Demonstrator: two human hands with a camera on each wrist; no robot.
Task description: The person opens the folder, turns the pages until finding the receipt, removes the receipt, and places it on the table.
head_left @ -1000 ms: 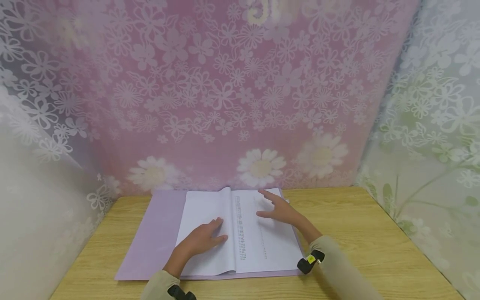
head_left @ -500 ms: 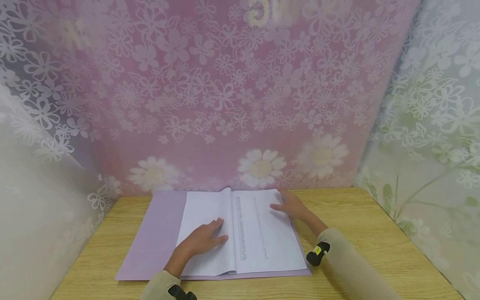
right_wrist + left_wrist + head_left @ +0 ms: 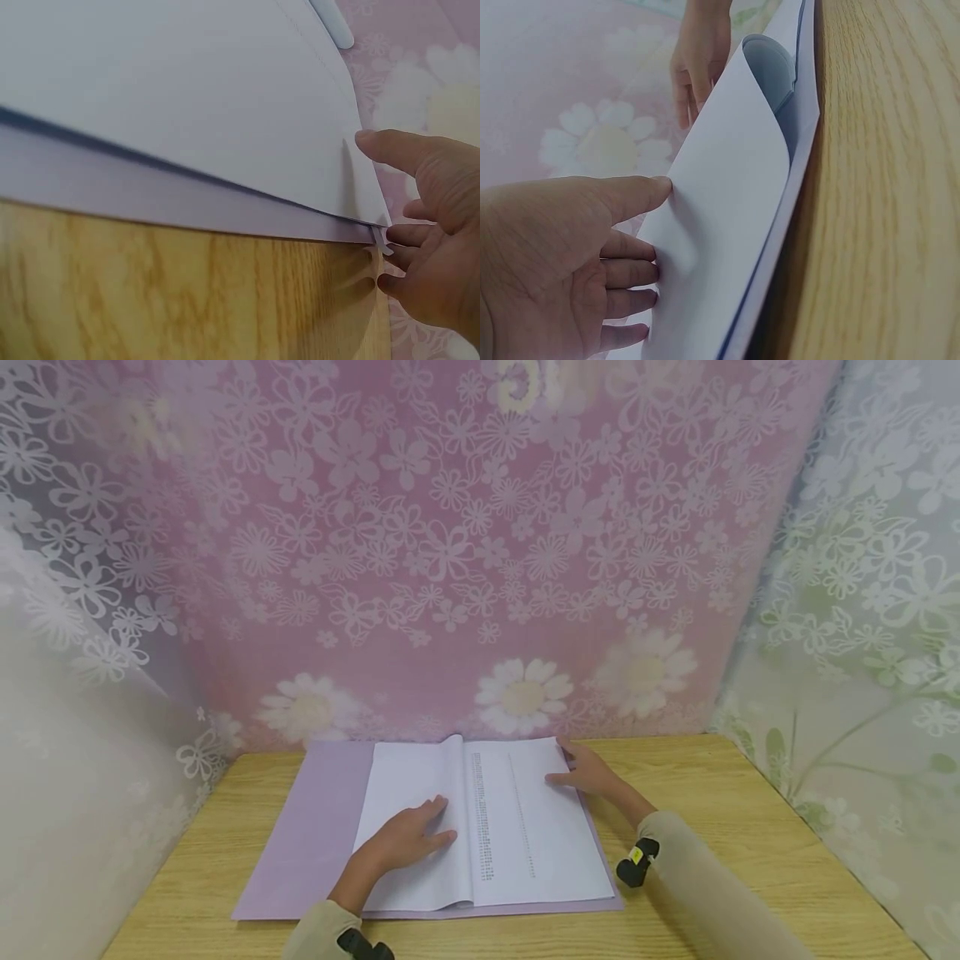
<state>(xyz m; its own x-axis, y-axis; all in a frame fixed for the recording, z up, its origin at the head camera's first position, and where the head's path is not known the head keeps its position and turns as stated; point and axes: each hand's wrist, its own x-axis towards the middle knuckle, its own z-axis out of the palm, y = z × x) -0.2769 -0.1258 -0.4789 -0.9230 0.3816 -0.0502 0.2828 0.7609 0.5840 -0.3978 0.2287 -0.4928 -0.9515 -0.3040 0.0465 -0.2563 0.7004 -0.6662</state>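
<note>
A lilac folder (image 3: 288,839) lies spread on the table, holding white pages. Its right-hand page (image 3: 555,852) carries two narrow columns of small print; the left page (image 3: 405,768) bulges up toward the spine. My left hand (image 3: 405,839) rests on the left page, thumb and fingers extended, and its fingertips touch the paper in the left wrist view. At the far right corner of the right-hand page is my right hand (image 3: 592,772). In the right wrist view its thumb (image 3: 397,150) touches the page near the edge, while the other fingers reach the corner, apart from the thumb.
The wood-grain table (image 3: 720,843) extends on both sides of the folder. A pink flowered cloth (image 3: 420,635) hangs right behind the folder, with pale flowered cloths at left and right. A black wrist camera (image 3: 637,862) sits on the right sleeve.
My right hand has moved rightward from over the right-hand page to its far right corner, mostly in the first half second. My left hand has stayed put.
</note>
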